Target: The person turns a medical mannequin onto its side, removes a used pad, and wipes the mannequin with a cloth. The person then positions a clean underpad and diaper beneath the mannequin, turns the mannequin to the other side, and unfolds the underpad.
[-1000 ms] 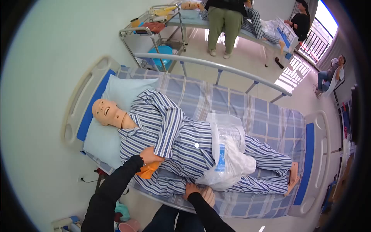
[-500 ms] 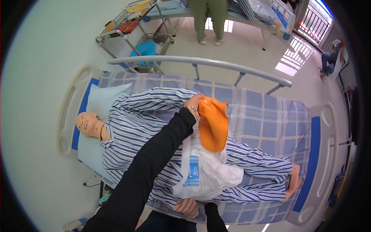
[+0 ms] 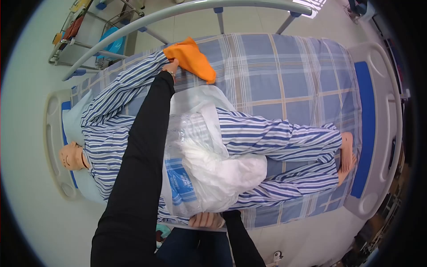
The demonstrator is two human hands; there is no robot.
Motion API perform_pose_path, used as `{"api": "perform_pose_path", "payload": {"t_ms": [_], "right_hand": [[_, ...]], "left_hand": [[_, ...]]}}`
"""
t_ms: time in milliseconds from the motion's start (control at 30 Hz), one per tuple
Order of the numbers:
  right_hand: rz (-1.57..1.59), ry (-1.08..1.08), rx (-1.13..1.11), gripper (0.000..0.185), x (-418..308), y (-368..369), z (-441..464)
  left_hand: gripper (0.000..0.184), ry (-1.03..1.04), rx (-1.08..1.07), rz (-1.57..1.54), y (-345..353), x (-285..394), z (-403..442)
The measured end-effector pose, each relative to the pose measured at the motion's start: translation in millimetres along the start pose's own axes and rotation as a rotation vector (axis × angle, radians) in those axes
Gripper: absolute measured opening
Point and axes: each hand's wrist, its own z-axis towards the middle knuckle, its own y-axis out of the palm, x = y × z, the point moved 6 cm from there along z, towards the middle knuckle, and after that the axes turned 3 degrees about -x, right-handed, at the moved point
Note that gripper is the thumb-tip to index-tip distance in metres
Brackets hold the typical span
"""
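A mannequin in blue-and-white striped pyjamas (image 3: 275,131) lies on its back on the bed. My left hand (image 3: 171,68) reaches across it to the far sleeve's end, closed on an orange cloth (image 3: 190,60) that spreads over the checked sheet. The mannequin's far hand is hidden there. An adult diaper (image 3: 222,173) with a blue printed front band (image 3: 180,180) lies opened over its hips. The mannequin's near hand (image 3: 207,220) rests at the bed's near edge. Beside it is my right sleeve (image 3: 235,229); my right hand is hidden by the diaper's edge and the pyjama leg.
A raised side rail (image 3: 187,8) runs along the bed's far side. The headboard (image 3: 52,142) and footboard (image 3: 378,133) close the ends. Beyond the rail stands a trolley with a blue basin (image 3: 113,42). A white pad (image 3: 200,95) lies under the mannequin's hips.
My left hand has carried the orange cloth away from above the hips to the far side of the bed, near the rail. The view has moved closer over the bed.
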Motion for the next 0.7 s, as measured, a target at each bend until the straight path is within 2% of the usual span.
{"api": "perform_pose_path", "payload": {"t_ms": [100, 200, 233, 300, 333, 367, 400, 467, 567, 633, 667, 700], "right_hand": [[0.015, 0.022, -0.028, 0.042, 9, 2, -2], [0.025, 0.054, -0.062, 0.041, 22, 11, -4], [0.031, 0.067, -0.073, 0.041, 27, 13, -4], [0.040, 0.090, -0.104, 0.041, 34, 21, -1], [0.046, 0.100, -0.126, 0.041, 39, 25, 0], [0.060, 0.111, -0.159, 0.041, 45, 30, 2], [0.080, 0.130, -0.201, 0.041, 53, 35, 0], [0.157, 0.182, -0.284, 0.040, 73, 44, -5], [0.210, 0.184, -0.150, 0.040, 105, 22, -70], [0.203, 0.146, -0.037, 0.040, 116, -2, -126], [0.184, 0.134, -0.022, 0.037, 117, -10, -154], [0.200, 0.146, -0.041, 0.037, 130, -3, -180]], "left_hand": [[0.083, 0.404, 0.049, 0.819, 0, 13, -74], [0.086, 0.808, 0.194, 0.884, -33, -14, -234], [0.084, 0.822, 0.208, 0.868, -48, -28, -283], [0.100, 0.738, 0.406, 0.898, -80, -80, -347], [0.108, 0.597, 0.344, 0.802, -87, -106, -367], [0.103, 0.502, 0.226, 0.657, -89, -138, -371], [0.086, 0.497, 0.085, 0.595, -83, -159, -376], [0.070, 0.621, -0.050, 0.176, -67, -199, -380], [0.064, 0.600, 0.035, 0.139, -54, -203, -411], [0.061, 0.749, 0.007, 0.276, -53, -202, -430], [0.054, 0.910, 0.104, 0.188, -63, -199, -449], [0.051, 0.806, 0.077, 0.292, -73, -221, -451]]}}
